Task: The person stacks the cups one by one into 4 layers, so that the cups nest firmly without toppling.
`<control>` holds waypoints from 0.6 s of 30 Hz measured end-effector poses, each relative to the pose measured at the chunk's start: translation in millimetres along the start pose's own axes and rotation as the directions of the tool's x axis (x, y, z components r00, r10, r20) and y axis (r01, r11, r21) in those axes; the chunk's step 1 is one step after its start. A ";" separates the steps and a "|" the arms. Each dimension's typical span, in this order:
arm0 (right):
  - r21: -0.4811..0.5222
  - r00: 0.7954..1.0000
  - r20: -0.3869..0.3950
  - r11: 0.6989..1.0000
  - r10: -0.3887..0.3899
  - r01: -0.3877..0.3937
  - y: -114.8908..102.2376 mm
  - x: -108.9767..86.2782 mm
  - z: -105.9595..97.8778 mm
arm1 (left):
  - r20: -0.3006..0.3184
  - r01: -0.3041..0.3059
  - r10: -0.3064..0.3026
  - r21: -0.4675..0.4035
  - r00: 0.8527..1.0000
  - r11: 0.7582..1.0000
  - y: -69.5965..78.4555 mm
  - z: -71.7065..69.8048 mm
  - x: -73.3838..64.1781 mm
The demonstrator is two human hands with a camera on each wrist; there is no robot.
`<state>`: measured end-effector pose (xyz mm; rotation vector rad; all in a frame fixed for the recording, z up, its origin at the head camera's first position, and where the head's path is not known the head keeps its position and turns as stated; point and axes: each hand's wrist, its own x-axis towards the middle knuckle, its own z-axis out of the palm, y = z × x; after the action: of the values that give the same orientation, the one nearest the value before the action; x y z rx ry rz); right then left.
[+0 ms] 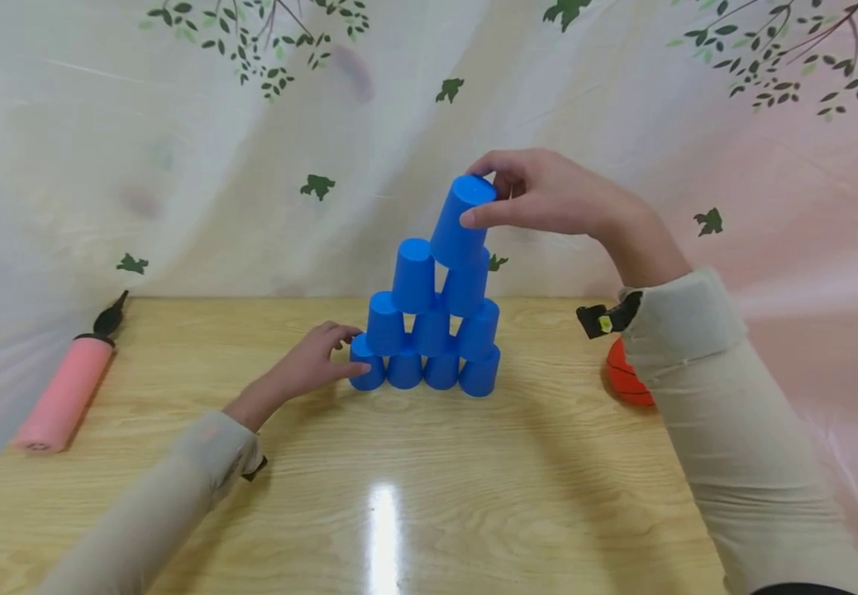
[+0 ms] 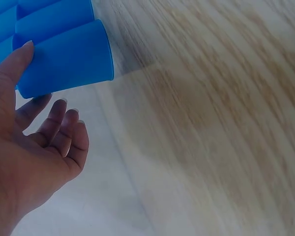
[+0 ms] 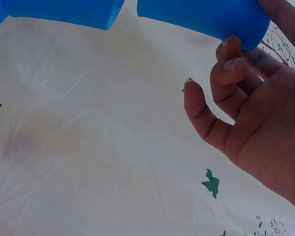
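Observation:
Blue cups, all upside down, form a stepped pyramid (image 1: 431,326) on the wooden table. At its peak my right hand (image 1: 548,194) grips a blue cup (image 1: 455,227) near its closed end, thumb on the near side. This cup leans a little above the two cups of the row below. In the right wrist view a gap parts the held cup (image 3: 201,19) from a neighbouring cup (image 3: 64,12). Down at the left end of the bottom row, my left hand (image 1: 310,359) holds the corner cup (image 2: 71,59) between thumb and index finger, its other fingers loosely bent.
A pink hand pump (image 1: 68,392) with a black nozzle lies at the table's left side. To the right, a red ball (image 1: 626,376) with dark lines is partly hidden by the right sleeve. A pale curtain (image 1: 235,182) with leaf prints hangs behind the table (image 1: 518,496).

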<state>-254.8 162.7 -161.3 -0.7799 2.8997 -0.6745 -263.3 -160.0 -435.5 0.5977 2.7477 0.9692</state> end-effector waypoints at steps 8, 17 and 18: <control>-0.009 1.000 0.005 1.000 0.027 -0.027 0.6 6.0 0.2 | 0.007 0.015 -0.015 -0.009 1.000 1.000 0.0 2.2 3.2; -0.034 0.999 0.006 0.998 0.050 -0.050 0.3 13.5 0.4 | 0.021 0.020 -0.020 0.005 1.000 1.000 -2.3 1.6 3.9; -0.035 0.999 0.006 0.998 0.053 -0.053 0.5 14.2 0.4 | 0.022 0.020 -0.020 0.005 1.000 1.000 -2.6 1.7 4.1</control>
<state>-267.3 155.9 -161.2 -0.7049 2.9223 -0.6167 -267.4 -159.2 -438.6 0.5765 2.7324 0.9460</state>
